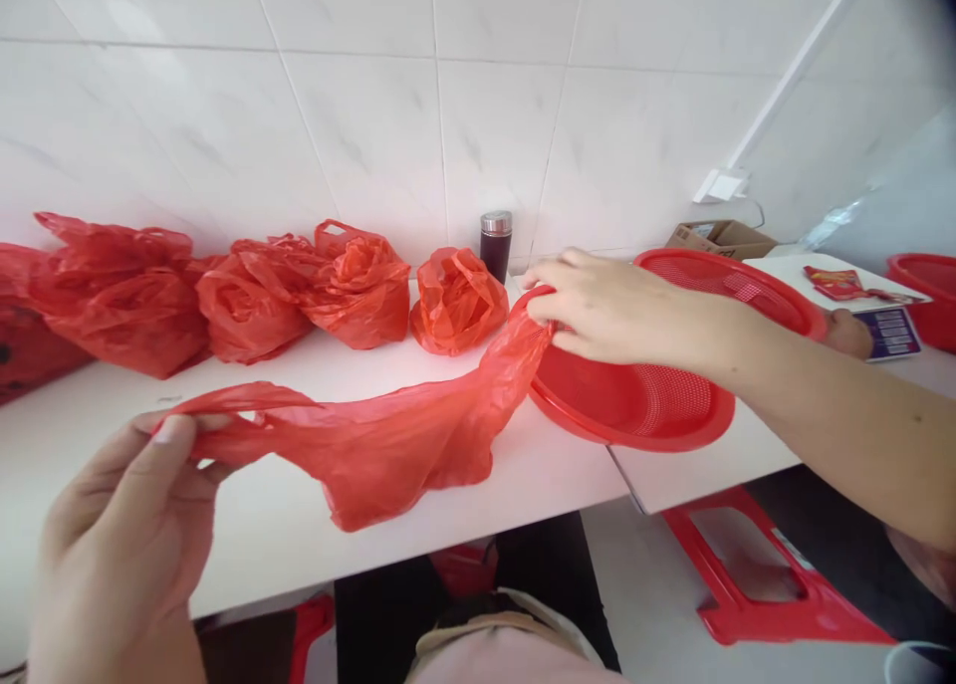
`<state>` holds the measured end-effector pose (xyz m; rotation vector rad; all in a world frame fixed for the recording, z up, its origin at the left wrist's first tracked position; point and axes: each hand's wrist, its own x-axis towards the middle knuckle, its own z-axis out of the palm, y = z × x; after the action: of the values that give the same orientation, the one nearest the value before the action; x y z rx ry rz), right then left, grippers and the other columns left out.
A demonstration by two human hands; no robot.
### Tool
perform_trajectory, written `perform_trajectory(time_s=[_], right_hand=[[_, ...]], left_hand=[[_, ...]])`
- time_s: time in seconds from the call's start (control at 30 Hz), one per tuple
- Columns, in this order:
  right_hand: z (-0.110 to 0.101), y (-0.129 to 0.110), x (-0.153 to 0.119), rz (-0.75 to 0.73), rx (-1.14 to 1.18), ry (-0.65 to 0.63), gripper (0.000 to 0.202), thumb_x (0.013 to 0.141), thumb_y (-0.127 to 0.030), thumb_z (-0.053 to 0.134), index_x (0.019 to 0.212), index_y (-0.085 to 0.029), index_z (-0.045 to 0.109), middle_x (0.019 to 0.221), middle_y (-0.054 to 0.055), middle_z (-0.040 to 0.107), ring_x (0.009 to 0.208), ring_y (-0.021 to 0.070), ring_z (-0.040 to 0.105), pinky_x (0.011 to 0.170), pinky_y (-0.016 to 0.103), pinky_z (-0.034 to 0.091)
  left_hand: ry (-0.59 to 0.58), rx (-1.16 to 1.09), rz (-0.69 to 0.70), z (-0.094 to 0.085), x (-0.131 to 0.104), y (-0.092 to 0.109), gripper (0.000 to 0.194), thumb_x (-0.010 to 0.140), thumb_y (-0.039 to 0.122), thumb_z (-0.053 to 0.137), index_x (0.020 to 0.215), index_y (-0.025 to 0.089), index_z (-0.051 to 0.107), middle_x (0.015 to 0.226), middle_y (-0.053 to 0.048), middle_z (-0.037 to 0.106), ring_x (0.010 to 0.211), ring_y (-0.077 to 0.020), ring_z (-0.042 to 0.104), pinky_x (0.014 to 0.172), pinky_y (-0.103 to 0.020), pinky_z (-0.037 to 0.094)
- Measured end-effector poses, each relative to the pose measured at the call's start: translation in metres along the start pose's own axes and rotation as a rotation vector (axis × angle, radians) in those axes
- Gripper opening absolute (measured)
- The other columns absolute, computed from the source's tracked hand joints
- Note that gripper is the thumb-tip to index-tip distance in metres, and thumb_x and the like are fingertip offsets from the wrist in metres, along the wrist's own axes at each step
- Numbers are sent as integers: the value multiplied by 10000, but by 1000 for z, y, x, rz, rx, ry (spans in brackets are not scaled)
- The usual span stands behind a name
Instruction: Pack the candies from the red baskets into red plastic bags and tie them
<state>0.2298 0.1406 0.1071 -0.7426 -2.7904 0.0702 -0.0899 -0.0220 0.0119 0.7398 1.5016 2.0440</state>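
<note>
A thin red plastic bag (418,445) is stretched sideways above the white table (284,555). My left hand (141,515) pinches its handle end at the lower left. At the bag's other end my right hand (597,306) has its fingers closed on the gathered plastic, over the left rim of a red mesh basket (634,405). The basket looks empty in the part that shows; my right forearm hides some of it. Behind the stretched bag stands a smaller, bunched red bag (458,301).
Several filled red bags (254,301) line the wall at the left. A dark flask (496,246) stands behind. Another red basket (732,281), a cardboard box (721,238) and a person's hand (849,334) by a blue card (888,333) are at the right. Below is a red stool (792,604).
</note>
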Motion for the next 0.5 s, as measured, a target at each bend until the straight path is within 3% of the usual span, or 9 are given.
perform_trajectory(time_s=[0.07, 0.17, 0.27, 0.37, 0.5], right_hand=[[-7, -6, -1, 8, 26, 11, 89, 786, -151, 575, 717, -196, 610, 896, 22, 612, 802, 187, 547, 700, 335, 400], [-8, -17, 1, -3, 142, 8, 66, 818, -204, 574, 801, -224, 635, 776, -25, 609, 674, 131, 541, 620, 283, 392], [-7, -19, 9, 32, 200, 99, 79, 816, -210, 590, 783, -215, 662, 723, -34, 609, 643, 115, 550, 606, 270, 400], [-9, -18, 21, 66, 326, 205, 85, 823, -208, 588, 814, -202, 672, 724, -34, 612, 654, 112, 573, 616, 266, 434], [-13, -35, 36, -31, 516, 103, 183, 802, -95, 565, 907, -213, 659, 787, -38, 613, 662, 94, 583, 611, 245, 458]], left_hand=[[19, 32, 132, 3, 4, 4, 101, 757, 200, 688, 657, 184, 687, 693, 40, 646, 671, -108, 559, 661, -210, 483], [-53, 16, 255, 13, -1, 10, 63, 724, 179, 721, 664, 173, 701, 783, 25, 645, 768, -102, 562, 765, -197, 464], [-283, -59, 219, 31, -11, 19, 49, 796, 202, 667, 789, 163, 697, 971, -22, 668, 958, -167, 585, 888, -291, 459], [-527, -133, 83, 51, -12, 26, 139, 857, 257, 600, 979, 206, 640, 997, -33, 672, 972, -222, 615, 837, -373, 497], [-804, 52, 33, 76, -4, 35, 382, 864, 340, 590, 1231, 264, 514, 863, -17, 661, 822, -194, 641, 703, -315, 518]])
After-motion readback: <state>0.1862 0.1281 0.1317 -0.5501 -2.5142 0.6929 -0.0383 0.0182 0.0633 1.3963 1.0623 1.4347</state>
